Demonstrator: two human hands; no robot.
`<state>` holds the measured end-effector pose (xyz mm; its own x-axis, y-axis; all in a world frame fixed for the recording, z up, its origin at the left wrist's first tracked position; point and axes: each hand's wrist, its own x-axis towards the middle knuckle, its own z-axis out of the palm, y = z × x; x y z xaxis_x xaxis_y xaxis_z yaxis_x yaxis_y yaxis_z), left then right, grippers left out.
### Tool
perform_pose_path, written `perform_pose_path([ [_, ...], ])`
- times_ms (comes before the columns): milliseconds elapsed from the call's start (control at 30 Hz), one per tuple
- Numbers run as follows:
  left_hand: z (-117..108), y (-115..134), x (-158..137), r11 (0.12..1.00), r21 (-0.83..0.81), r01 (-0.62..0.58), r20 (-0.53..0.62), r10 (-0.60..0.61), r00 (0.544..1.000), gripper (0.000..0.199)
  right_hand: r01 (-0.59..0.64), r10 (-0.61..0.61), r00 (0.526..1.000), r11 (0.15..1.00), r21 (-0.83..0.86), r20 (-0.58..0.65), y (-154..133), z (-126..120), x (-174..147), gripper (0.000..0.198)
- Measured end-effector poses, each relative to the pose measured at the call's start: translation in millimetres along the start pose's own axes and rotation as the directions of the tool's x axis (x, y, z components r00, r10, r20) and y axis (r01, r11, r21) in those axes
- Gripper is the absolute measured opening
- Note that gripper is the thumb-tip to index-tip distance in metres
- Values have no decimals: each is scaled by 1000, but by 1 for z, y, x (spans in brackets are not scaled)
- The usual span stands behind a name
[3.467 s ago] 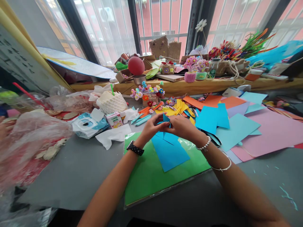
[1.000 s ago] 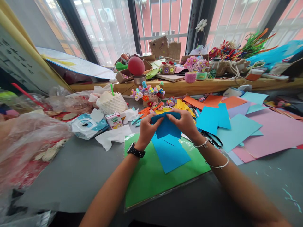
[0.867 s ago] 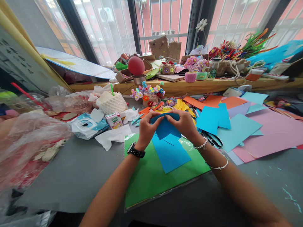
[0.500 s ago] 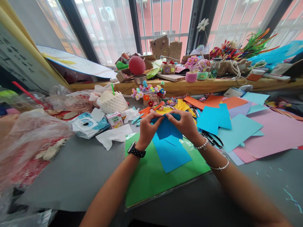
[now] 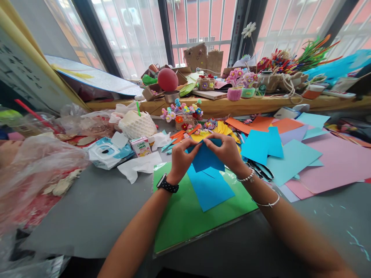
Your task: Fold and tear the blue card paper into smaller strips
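Both hands pinch the upper edge of a piece of blue paper, held up over the mat. My left hand, with a black watch at the wrist, grips it at the left with thumb and fingertips. On the other side my right hand, wearing bracelets, pinches it close to the left fingertips. The top of the paper is partly hidden behind the fingers. Below it, a larger blue sheet lies flat on the green mat.
Coloured paper sheets spread over the right, with black-handled scissors beside my right wrist. To the left are a wipes packet, a small carton and crumpled plastic bags. Yellow paper strips lie behind my hands.
Hardly anything differs. The held blue paper has shifted very slightly, its lower right corner a touch to the right; both hands keep their pinch.
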<state>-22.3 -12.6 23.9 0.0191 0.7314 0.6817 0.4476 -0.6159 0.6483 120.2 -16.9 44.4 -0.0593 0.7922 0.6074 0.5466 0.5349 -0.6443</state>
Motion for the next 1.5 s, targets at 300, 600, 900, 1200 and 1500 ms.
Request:
perform_pose_path([
  [300,1,-1,-1,1000,-31,3,-6,-3,1000,14,-50,50,999,997,58,8,2,0,1,18],
  [600,2,0,-2,999,-49,8,-11,-9,1000,14,-87,87,996,994,73,10,3,0,2,22],
  [900,2,1,-2,998,-57,14,-12,-15,1000,14,-105,103,994,990,93,25,4,1,2,22],
  [1200,0,0,3,869,-328,370,143,-341,929,22,-216,202,972,970,115,120,14,-5,7,35],
  [1500,-1,-3,4,750,-458,477,260,-400,879,24,-459,361,885,783,421,293,19,-2,5,37],
])
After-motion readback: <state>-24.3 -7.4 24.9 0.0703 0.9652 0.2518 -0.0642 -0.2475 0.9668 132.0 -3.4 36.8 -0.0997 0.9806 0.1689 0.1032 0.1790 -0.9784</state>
